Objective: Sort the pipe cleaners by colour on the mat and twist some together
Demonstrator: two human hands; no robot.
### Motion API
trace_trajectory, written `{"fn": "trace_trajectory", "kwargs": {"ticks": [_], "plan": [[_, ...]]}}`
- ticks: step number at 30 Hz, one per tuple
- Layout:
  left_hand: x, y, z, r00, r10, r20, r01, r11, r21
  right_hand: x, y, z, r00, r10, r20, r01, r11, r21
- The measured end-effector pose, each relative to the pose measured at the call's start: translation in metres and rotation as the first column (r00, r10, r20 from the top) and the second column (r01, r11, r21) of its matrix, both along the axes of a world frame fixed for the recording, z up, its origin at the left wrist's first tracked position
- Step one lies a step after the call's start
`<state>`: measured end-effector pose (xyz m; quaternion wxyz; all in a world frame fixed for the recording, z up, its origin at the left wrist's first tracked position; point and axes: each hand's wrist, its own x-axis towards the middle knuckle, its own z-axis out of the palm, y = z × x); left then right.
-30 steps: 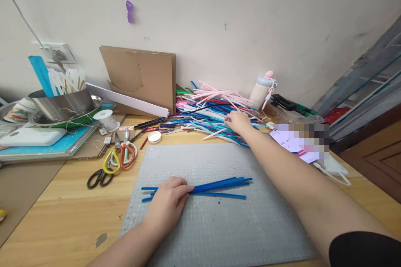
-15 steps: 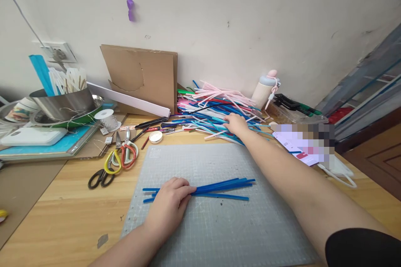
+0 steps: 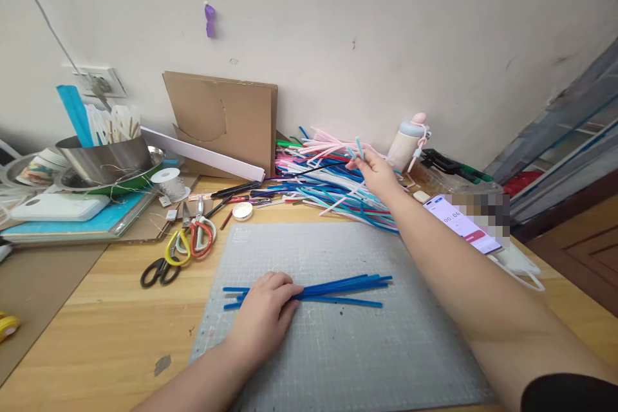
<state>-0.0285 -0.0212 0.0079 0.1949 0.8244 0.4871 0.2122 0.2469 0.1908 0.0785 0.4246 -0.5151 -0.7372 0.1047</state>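
Blue pipe cleaners point(image 3: 347, 284) lie loosely fanned near the dial's centre on a gridded cutting mat point(image 3: 386, 360), clasped under the left hand point(image 3: 266, 301), its fingers together. At one o'clock, the right hand point(image 3: 377, 172) pinches pale-blue stems point(image 3: 360, 147) above a jumbled pipe-cleaner pile point(image 3: 338, 192). From where I stand, tangled neighbours could snag and follow; slackened left fingers might let the bundle scatter.
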Motion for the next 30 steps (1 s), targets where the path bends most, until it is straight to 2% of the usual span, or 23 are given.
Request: {"fn": "trace_trajectory", "kwargs": {"ticks": [1,2,4,6,7,9,11,13,15,17,20,22,25,26,28,30], "plan": [[0.000,-0.001,0.000,1.000,0.016,0.009,-0.016,1.000,0.005,-0.008,-0.012,0.010,0.999,0.032,-0.029,-0.030,0.997,0.064],[0.001,-0.002,0.000,0.999,0.043,0.029,-0.043,0.999,0.020,-0.016,-0.025,0.019,0.990,0.110,-0.088,-0.091,0.975,0.203],[0.002,-0.003,0.004,0.986,0.122,0.111,-0.130,0.989,0.066,-0.033,-0.051,0.031,0.958,0.282,-0.052,-0.237,0.881,0.410],[0.007,-0.001,0.012,0.951,0.182,0.248,-0.207,0.975,0.077,-0.050,-0.072,0.035,0.912,0.404,0.068,-0.385,0.788,0.480],[0.010,0.002,0.017,0.921,0.195,0.336,-0.226,0.973,0.054,-0.058,-0.080,0.033,0.891,0.431,0.138,-0.444,0.774,0.452],[0.019,0.012,0.028,0.814,0.206,0.542,-0.209,0.976,-0.057,-0.074,-0.089,0.024,0.846,0.450,0.286,-0.527,0.786,0.324],[0.030,0.025,0.036,0.631,0.248,0.735,-0.143,0.968,-0.204,-0.087,-0.093,0.008,0.779,0.479,0.405,-0.576,0.801,0.161],[0.039,0.039,0.039,0.430,0.326,0.842,-0.075,0.942,-0.327,-0.098,-0.095,-0.010,0.722,0.538,0.434,-0.609,0.793,0.030],[0.044,0.049,0.037,0.237,0.419,0.876,-0.073,0.907,-0.414,-0.101,-0.093,-0.028,0.713,0.564,0.418,-0.602,0.797,-0.049],[0.040,0.055,0.034,0.112,0.464,0.879,-0.105,0.885,-0.453,-0.095,-0.088,-0.044,0.729,0.535,0.427,-0.554,0.827,-0.091],[0.020,0.054,0.041,0.013,0.456,0.890,-0.170,0.878,-0.447,-0.066,-0.073,-0.062,0.753,0.483,0.447,-0.488,0.866,-0.115],[0.001,0.048,0.054,-0.058,0.425,0.903,-0.233,0.874,-0.426,-0.039,-0.062,-0.069,0.777,0.449,0.442,-0.444,0.888,-0.121],[-0.030,0.035,0.082,-0.163,0.313,0.936,-0.316,0.882,-0.350,-0.003,-0.049,-0.077,0.825,0.390,0.410,-0.374,0.920,-0.122],[-0.037,0.030,0.090,-0.185,0.291,0.939,-0.323,0.884,-0.338,0.006,-0.045,-0.079,0.846,0.360,0.393,-0.342,0.932,-0.118],[-0.048,0.021,0.102,-0.218,0.322,0.921,-0.293,0.879,-0.377,0.016,-0.038,-0.080,0.899,0.260,0.352,-0.244,0.966,-0.089],[-0.049,0.015,0.107,-0.235,0.380,0.894,-0.246,0.867,-0.433,0.017,-0.030,-0.079,0.944,0.114,0.310,-0.107,0.993,-0.039]]}}
